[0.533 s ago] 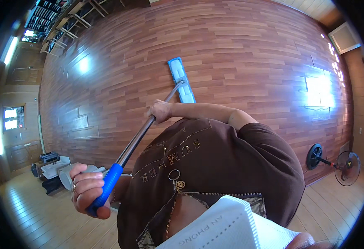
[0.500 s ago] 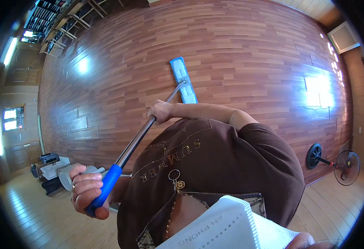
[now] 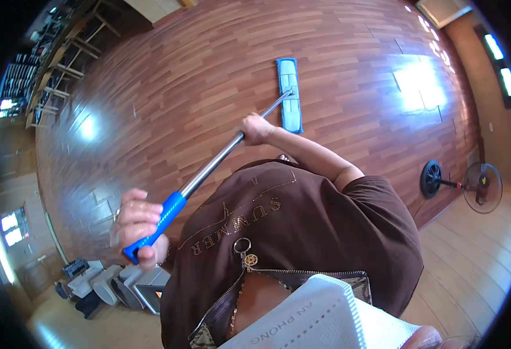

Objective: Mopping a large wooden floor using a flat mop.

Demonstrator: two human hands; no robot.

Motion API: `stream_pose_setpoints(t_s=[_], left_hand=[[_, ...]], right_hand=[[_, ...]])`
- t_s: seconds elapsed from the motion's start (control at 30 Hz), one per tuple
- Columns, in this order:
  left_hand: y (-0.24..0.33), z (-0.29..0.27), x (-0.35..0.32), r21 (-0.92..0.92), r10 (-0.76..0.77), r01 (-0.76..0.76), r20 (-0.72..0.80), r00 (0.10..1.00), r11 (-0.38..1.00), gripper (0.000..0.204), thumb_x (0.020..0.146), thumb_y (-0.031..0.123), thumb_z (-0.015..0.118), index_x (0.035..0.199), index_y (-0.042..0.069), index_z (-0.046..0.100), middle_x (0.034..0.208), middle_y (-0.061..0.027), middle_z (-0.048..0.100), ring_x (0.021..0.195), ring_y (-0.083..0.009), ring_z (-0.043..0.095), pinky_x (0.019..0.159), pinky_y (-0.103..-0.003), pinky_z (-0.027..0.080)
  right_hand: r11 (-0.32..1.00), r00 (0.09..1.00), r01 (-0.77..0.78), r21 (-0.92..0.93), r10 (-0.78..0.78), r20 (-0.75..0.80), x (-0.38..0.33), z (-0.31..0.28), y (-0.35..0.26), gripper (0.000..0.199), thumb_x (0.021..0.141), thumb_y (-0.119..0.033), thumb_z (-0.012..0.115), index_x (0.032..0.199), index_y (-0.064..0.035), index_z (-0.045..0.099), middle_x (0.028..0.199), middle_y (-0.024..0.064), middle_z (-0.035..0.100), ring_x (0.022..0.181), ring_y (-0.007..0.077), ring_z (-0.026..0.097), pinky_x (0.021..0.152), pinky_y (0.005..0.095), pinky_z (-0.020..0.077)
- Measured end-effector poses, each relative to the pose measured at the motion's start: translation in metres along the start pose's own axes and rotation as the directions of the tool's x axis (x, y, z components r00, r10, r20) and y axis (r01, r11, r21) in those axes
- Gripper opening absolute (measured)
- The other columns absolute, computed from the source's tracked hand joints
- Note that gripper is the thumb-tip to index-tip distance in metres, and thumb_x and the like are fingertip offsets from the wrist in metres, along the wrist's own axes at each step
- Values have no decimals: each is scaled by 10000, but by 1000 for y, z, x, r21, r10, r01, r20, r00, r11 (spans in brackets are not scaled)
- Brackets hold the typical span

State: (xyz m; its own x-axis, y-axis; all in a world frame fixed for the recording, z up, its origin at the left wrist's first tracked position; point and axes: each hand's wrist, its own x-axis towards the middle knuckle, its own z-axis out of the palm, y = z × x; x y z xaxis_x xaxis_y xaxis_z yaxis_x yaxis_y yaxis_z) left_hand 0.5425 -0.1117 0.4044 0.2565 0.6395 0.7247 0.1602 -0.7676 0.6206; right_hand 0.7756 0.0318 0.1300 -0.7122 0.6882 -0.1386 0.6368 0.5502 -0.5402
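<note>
A flat mop slants across the view, its steel pole ending in a blue grip. Around that grip my left hand is closed, somewhat blurred, with a ring on one finger. My right hand wraps the pole farther along, nearer the mop head. The light-blue rectangular mop head lies flat on the wood-plank floor, ahead of my body, its long side pointing away from me.
A standing fan with a round black base is at the right. Tables line the far left. Several grey and white items stand at the lower left. Sunlight glares on the floor at the right.
The mop head has moved away from me and to the right. Both hands have gone up and to the right with the pole. The surroundings have turned slightly in view.
</note>
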Motion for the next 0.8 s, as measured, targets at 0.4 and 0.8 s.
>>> stream_pose_setpoints(t_s=[0.4,0.8], left_hand=[[-114,76,76,-370,-45,187,360,932,910,331,739,374,730,739,56,640,752,-85,642,770,-237,659,839,-393,417],[-189,120,125,-396,5,594,835,551,700,155,711,101,725,807,9,645,836,-120,638,867,-222,615,838,-365,472]], right_hand=[[895,792,-422,146,442,-421,-111,-7,98,85,593,-146,615,629,-103,551,689,85,581,805,302,579,700,458,444],[509,330,-741,438,844,-422,-184,69,59,119,672,-184,634,619,-95,575,691,135,621,754,360,596,689,483,486]])
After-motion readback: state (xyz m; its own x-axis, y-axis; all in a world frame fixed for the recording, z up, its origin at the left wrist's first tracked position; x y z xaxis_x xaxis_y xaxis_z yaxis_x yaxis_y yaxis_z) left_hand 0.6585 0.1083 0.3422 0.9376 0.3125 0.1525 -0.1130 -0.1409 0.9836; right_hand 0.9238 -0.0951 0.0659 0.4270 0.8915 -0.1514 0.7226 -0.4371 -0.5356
